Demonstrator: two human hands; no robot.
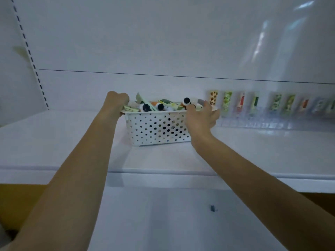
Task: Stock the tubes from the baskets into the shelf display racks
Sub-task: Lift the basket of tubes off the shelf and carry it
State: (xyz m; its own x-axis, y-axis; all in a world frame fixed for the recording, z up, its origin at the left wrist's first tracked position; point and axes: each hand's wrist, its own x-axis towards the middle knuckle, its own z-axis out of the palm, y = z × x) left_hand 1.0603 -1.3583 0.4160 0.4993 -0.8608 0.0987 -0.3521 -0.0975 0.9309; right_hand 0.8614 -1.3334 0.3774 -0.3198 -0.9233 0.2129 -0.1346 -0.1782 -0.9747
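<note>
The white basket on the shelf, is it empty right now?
No, the white basket is piled up to its rim with colourful tubes lying jumbled on top of one another.

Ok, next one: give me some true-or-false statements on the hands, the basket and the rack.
The left hand and right hand grip opposite ends of the white basket. True.
The basket is empty. False: loose tubes fill it.
The clear rack stands right of the basket. True.
The rack holds nothing. False: upright tubes line it.
</note>
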